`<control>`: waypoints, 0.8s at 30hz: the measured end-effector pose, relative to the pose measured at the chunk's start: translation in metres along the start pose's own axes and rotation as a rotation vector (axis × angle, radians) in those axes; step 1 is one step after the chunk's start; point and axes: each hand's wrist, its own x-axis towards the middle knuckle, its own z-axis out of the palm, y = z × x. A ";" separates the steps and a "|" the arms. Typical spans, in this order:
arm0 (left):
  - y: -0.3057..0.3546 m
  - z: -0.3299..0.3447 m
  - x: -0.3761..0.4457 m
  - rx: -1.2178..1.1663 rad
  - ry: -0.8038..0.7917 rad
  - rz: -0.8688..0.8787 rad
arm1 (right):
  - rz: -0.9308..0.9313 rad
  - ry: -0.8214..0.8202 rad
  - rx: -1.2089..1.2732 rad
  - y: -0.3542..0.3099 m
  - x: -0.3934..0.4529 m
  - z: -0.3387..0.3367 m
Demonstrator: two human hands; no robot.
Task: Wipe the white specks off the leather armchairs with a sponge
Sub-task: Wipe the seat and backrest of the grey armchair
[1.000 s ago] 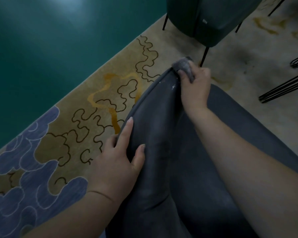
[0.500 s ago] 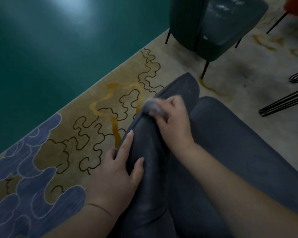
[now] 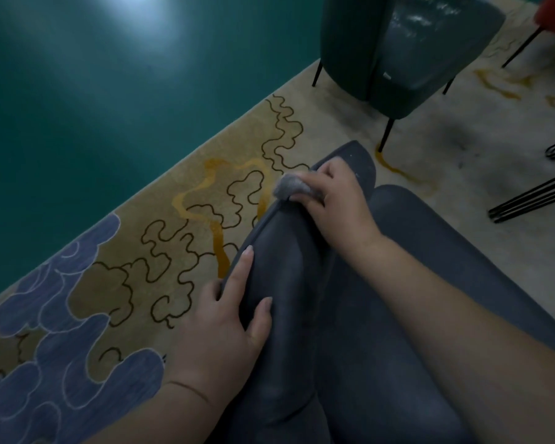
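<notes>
The right hand [image 3: 337, 200] pinches a grey sponge [image 3: 290, 186] against the grey armchair [image 3: 302, 283] rim, fingers curled round it (it looks soft, light, squashable). Nearer on that rim, the left hand [image 3: 228, 328] braces, fingers spread, on slick-looking leather.

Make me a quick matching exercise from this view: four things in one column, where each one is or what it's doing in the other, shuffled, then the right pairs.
Things
1. sponge
2. left hand
3. green armchair
4. black wire legs

Places or states
A. far end, by the teal wall
B. gripped in the right hand, on the grey armchair edge
C. right edge, on the carpet
D. resting on the near chair's arm

Pairs: 1-B, 2-D, 3-A, 4-C
</notes>
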 end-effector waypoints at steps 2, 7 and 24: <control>0.000 0.000 0.000 -0.004 0.000 0.003 | 0.165 0.083 -0.017 0.013 0.023 -0.005; 0.001 -0.001 -0.001 0.016 -0.004 0.008 | 0.165 0.146 0.080 -0.012 -0.008 0.012; -0.002 0.000 0.001 0.023 0.007 -0.002 | 0.440 0.382 0.271 0.014 -0.018 0.023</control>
